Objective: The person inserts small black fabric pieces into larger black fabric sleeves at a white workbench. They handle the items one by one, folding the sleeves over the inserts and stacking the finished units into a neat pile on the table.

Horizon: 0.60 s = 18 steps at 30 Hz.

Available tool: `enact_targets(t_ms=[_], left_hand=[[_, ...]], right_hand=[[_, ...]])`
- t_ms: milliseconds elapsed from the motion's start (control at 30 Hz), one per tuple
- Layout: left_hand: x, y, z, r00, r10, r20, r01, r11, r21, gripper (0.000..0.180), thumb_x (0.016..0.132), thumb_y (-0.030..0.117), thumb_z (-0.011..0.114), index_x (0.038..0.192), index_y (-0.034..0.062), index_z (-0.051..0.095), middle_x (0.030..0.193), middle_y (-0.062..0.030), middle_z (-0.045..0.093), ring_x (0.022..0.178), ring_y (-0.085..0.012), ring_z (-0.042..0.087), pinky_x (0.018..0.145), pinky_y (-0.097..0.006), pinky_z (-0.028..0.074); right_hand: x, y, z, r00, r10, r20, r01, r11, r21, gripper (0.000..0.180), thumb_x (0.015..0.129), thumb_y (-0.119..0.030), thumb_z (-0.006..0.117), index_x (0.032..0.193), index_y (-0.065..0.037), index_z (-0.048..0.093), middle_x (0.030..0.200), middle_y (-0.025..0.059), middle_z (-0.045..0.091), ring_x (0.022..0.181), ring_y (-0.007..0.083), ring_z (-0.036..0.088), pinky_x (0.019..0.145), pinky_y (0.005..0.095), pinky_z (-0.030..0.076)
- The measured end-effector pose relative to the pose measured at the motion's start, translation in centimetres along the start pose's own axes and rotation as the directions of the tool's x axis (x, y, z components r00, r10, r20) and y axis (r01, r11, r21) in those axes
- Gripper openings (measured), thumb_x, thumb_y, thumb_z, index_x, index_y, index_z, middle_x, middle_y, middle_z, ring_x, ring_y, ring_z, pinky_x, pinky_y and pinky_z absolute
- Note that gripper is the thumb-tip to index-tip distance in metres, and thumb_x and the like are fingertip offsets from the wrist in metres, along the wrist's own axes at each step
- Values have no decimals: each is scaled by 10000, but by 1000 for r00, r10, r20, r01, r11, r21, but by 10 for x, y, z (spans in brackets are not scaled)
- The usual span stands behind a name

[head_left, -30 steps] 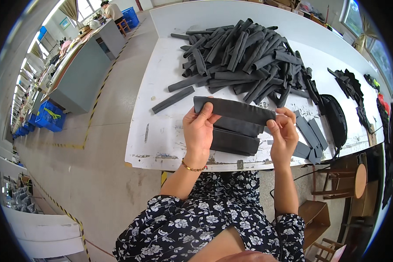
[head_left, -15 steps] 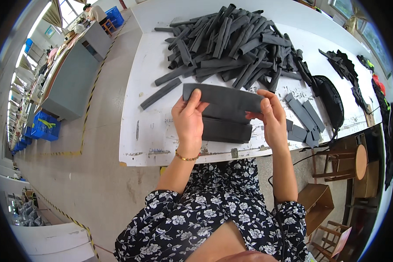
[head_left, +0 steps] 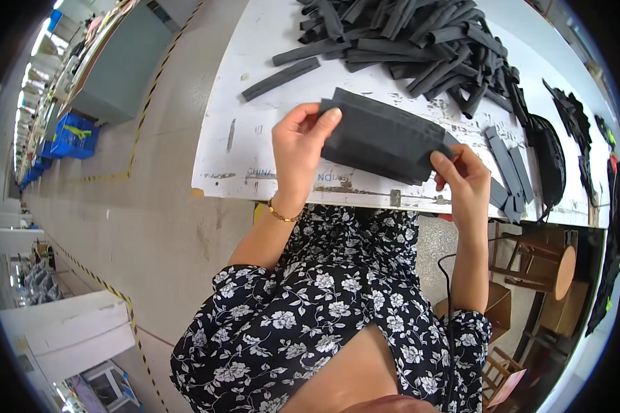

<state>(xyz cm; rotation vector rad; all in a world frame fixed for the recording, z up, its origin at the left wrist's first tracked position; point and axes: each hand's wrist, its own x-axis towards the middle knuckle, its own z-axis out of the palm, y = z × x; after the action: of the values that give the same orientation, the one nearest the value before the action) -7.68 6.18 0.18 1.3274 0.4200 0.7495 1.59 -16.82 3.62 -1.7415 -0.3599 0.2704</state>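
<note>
Pinching a stack of dark fabric pieces (head_left: pixel 386 136) over the scuffed white table (head_left: pixel 255 141), the left hand (head_left: pixel 302 141) closes thumb to fingers at its left end, the right hand (head_left: pixel 466 173) likewise at its right, some fingertips hidden. The layers are too merged to count. Beyond, one loose roll (head_left: pixel 280 79) lies near a heap of dark rolls (head_left: pixel 420 48), cut off above. Blue crates (head_left: pixel 74 138) stand far left.
</note>
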Motion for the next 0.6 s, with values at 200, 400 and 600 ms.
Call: enact_targets(t_ms=[200,400,600], left_hand=[[-8,-37,-11,992,129,12,-124,922,368,257,799,126,811,985,14,672,715,59,508,641,-41,430,590,-196,374],[-3,-22,-2,915,403,13,-334,741,583,336,798,77,760,1119,85,660,1030,-49,572,945,-166,532,814,-296,450],[31,-13,14,588,489,645,-791,182,583,324,848,43,682,1162,122,691,1253,-46,634,1268,-287,523,1070,-429,408]], right_hand=[[-5,32,8,993,-114,-35,95,935,-342,398,832,-113,752,1160,-20,546,643,-6,516,567,72,447,544,236,382],[-5,32,10,945,-326,10,251,709,-658,530,815,-176,773,1267,-62,522,1115,144,535,965,299,541,818,420,468],[17,35,26,752,-620,224,543,391,-743,501,889,-125,676,1356,-55,508,1368,147,508,1232,351,487,1038,474,371]])
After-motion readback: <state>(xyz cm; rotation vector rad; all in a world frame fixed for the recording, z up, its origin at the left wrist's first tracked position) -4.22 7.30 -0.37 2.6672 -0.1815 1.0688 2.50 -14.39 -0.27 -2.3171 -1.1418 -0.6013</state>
